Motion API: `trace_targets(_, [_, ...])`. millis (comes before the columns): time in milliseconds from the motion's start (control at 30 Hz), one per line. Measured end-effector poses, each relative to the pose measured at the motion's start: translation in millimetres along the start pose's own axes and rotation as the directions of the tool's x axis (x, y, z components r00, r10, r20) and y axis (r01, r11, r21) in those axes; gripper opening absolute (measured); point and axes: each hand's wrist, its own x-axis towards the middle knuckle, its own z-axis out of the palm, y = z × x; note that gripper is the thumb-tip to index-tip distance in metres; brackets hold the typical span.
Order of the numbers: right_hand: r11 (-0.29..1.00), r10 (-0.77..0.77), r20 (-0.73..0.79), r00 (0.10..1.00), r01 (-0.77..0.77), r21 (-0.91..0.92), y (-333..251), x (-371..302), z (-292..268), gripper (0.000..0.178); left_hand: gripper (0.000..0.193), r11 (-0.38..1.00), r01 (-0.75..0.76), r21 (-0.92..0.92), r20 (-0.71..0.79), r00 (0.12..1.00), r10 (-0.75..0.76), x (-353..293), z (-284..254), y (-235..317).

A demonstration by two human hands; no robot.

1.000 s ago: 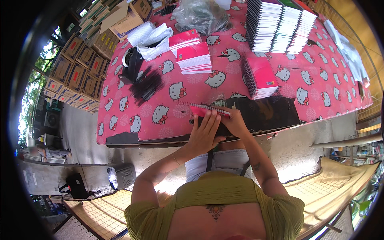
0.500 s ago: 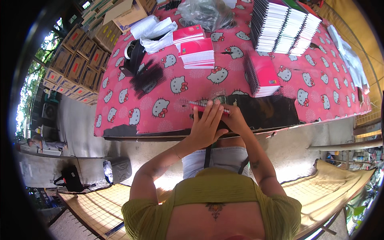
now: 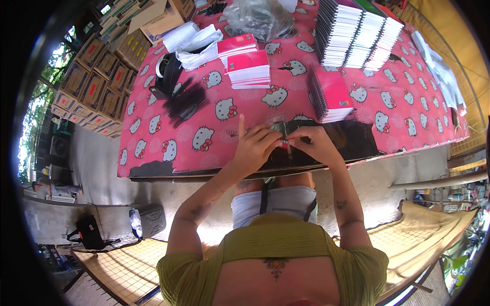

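Note:
At the table's near edge, a small pink-edged notebook [image 3: 284, 145] lies mostly hidden under my hands. My left hand [image 3: 258, 144] rests over it, one finger raised and the others bent down onto it. Close beside, my right hand [image 3: 312, 143] has its thumb and fingers pinched together at the notebook's end; what lies between those fingertips is too small to tell. A thin dark coil end [image 3: 232, 133] sticks out left of my left hand. To the right stands a stack of pink-covered notebooks [image 3: 334, 94] with black spirals.
Pink stacks without visible spirals [image 3: 248, 69] sit farther back. Loose black coils [image 3: 186, 104] lie left, near a black tape dispenser [image 3: 166, 76]. Tall spiral notebook piles [image 3: 354, 38] stand far right. A clear plastic bag [image 3: 260, 20] and cartons [image 3: 97, 76] are beyond.
My right hand has shifted slightly right and now pinches at the notebook's end. My left hand has gone from flat fingers to bent ones, with one raised.

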Motion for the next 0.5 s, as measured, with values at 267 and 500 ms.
trace_targets(267, [0.967,-0.114,-0.254,0.960,0.049,-0.249,-3,9,27,0.020,0.022,0.999,0.037,-0.001,0.133,0.990,-0.037,4,-16,12])
trace_targets(500, [0.999,-0.045,-0.532,0.846,0.034,-0.030,-65,0,18,0.045,0.027,0.637,0.505,-0.583,0.252,0.857,-0.449,66,-65,46])
